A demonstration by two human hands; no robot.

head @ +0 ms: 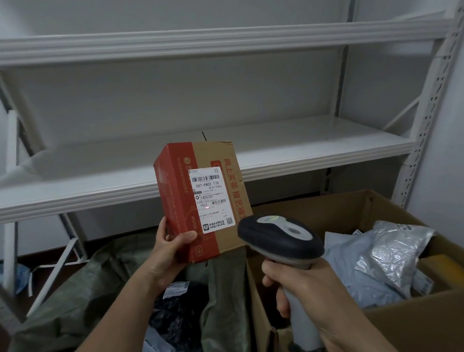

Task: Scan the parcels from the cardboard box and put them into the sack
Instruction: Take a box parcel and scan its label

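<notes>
Dim, bluish, soft light; wide-angle bending at the edges.

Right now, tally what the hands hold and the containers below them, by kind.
Red-and-brown parcel: 1
Barcode scanner: 1
Cardboard box: 1
Green sack: 1
Total: 4

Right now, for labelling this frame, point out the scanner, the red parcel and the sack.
scanner [281, 233], head view, top of its head
red parcel [211, 200], head view, its shipping label
sack [72, 305], head view, green fabric
</notes>
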